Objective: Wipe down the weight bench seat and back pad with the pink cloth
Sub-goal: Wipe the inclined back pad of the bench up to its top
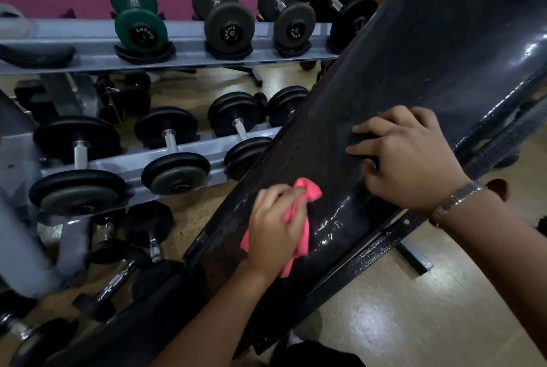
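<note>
Head cam: left hand (273, 230) is bunched around the pink cloth (299, 218), pressing it on the black back pad (399, 70); right hand (405, 156) rests flat there, fingers loosely spread.

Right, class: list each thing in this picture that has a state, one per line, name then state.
Cloth: bunched, pressed on the pad by the left hand.
Pad: tilted, glossy wet patches near the cloth.
Right hand: resting on the pad, fingers curled, no cloth.
Dumbbells: racked; some on the floor.

Pink cloth (299, 218), black back pad (399, 70)
</note>
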A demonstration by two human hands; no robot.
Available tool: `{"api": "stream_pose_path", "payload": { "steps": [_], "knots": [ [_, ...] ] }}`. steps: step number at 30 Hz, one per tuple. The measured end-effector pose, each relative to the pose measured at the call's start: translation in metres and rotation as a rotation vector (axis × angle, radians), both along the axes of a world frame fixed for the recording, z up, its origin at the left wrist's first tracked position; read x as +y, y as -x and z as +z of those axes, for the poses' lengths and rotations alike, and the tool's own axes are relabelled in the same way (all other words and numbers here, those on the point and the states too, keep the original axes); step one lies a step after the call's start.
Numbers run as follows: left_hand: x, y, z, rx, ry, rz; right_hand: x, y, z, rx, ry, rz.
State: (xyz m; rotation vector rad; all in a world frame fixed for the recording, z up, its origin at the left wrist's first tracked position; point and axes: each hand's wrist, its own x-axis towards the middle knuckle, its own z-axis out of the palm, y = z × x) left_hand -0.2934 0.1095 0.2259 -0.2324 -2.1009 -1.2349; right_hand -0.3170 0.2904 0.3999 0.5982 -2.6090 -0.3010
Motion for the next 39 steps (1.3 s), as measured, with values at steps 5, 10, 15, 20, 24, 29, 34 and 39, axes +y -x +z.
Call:
{"api": "stream_pose_path", "payload": {
  "steps": [5, 10, 15, 20, 24, 29, 34, 39],
  "knots": [
    [0.016, 0.029, 0.029, -0.058, -0.102, 0.037, -0.007, 0.001, 0.002, -0.022, 0.007, -0.028],
    [0.001, 0.013, 0.004, 0.012, -0.025, -0.013, -0.003, -0.001, 0.001, -0.021, -0.001, -0.016],
    [0.007, 0.047, 0.032, -0.082, -0.134, 0.069, -0.007, 0.000, 0.001, -0.029, -0.008, -0.033],
    [-0.014, 0.031, 0.004, -0.020, -0.045, -0.020, -0.002, 0.000, -0.004, 0.024, 0.019, 0.001],
    [-0.019, 0.068, 0.025, -0.142, -0.139, 0.095, -0.007, 0.001, -0.004, 0.019, 0.023, 0.005],
    [-0.022, 0.044, 0.005, 0.012, -0.011, -0.059, -0.003, 0.001, -0.006, 0.039, 0.035, 0.011],
    [-0.033, 0.085, 0.018, -0.139, -0.148, 0.081, -0.007, 0.001, -0.005, 0.018, 0.023, 0.001],
    [-0.027, 0.071, 0.015, -0.066, -0.082, -0.011, -0.004, 0.000, -0.006, 0.025, 0.030, 0.004]
  ]
}}
